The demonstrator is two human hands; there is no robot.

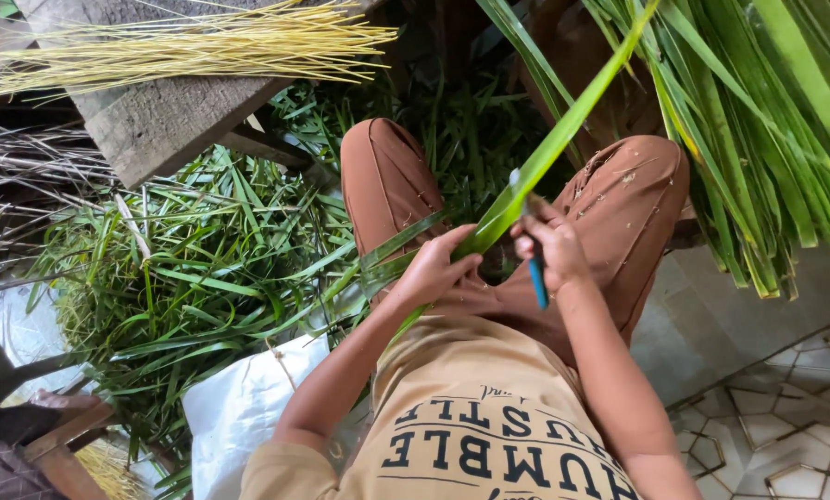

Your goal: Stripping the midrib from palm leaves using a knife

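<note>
Head view looks straight down on a seated person in brown trousers and a tan printed shirt, with both hands held over the lap. A long green palm leaf [563, 130] is gripped near its lower end by the left hand [433, 268], whose fingers are closed around the blade just above the knees; from there the leaf runs up and to the right, toward the top edge of the picture. The right hand [552, 248] is clenched on a blue-handled knife [536, 278], the handle pointing down toward the body and the upper end set against the leaf just beside the left hand's grip. Whether the blade is cutting into the leaf cannot be told. A narrow green strip is seen trailing from the left hand down past the wrist. To the left of the legs, a loose heap of green leaf trimmings [202, 278] is spread over the floor, partly over a white sack [239, 407]. A bundle of fresh green leaves [767, 139] hangs at the upper right. A sheaf of pale yellow leaf ribs [183, 46] is laid across a grey wooden plank [165, 120] at the upper left corner. Patterned floor tiles [785, 426] are visible at the lower right.
</note>
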